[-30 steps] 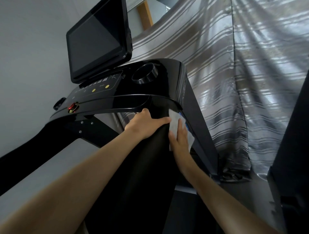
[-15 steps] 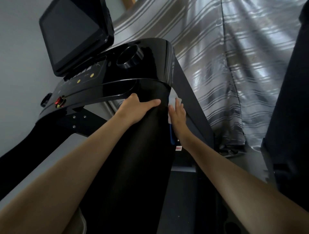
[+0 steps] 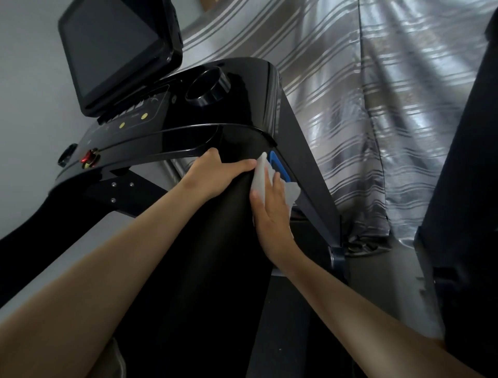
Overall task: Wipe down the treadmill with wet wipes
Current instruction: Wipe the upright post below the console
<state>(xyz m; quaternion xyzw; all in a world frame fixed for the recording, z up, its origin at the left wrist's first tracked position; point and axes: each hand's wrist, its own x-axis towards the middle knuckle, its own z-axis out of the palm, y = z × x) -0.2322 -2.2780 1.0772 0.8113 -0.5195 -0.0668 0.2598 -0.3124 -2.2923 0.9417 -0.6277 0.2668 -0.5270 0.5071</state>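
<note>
Head view: white crumpled wipe (image 3: 260,176) on glossy black treadmill (image 3: 244,89).

Ahead of you and to your right hangs a glossy grey curtain (image 3: 377,108) with bands of pale stripes, falling in long folds. Low down, its hem (image 3: 369,237) bunches in a heap near the floor. On your left you have a plain grey wall (image 3: 27,81). At the top edge, a sliver of brown wood (image 3: 208,3) shows above the curtain. A tall dark shape (image 3: 463,189) fills your right edge, too dim to identify.
</note>
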